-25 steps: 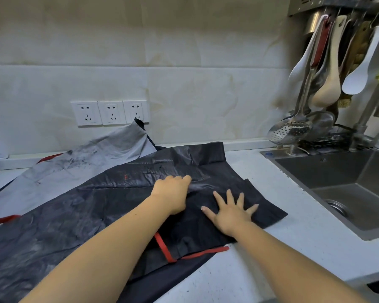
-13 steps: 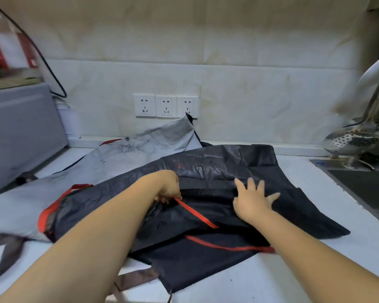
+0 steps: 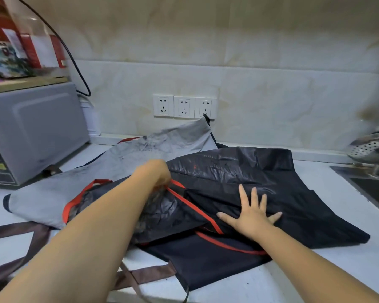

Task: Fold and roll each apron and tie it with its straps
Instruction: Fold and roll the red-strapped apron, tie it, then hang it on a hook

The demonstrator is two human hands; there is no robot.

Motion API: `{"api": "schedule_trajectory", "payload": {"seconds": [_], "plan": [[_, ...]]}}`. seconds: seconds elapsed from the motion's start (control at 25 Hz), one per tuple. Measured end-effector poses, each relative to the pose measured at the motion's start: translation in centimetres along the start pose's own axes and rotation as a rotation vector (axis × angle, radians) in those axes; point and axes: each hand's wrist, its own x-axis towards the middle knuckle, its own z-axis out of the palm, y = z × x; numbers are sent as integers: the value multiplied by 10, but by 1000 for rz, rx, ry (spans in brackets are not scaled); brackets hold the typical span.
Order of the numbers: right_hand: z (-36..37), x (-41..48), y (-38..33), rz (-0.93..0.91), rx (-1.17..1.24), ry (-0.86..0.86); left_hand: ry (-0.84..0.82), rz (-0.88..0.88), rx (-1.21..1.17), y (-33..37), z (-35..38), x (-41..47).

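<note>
Both hands are on the black apron (image 3: 239, 171), spread across the counter (image 3: 293, 278) toward its back edge. The grip of our left hand (image 3: 157, 173) pinches the red strap (image 3: 197, 208), and our right hand (image 3: 252, 217) lies flat, fingers splayed. We should press the fold down while drawing the strap clear.

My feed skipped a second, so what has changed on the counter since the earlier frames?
The left hand left its spot on the black apron, took hold of the red strap and pulled it taut, up and to the left. The right hand stayed flat on the black apron, fingers spread; the grey apron behind lies as before.
</note>
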Motion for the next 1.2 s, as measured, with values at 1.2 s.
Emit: {"api": "schedule_trajectory", "payload": {"seconds": [1.2], "plan": [[18, -19, -88, -424, -107, 134, 184, 104, 90, -24, 109, -11]]}}
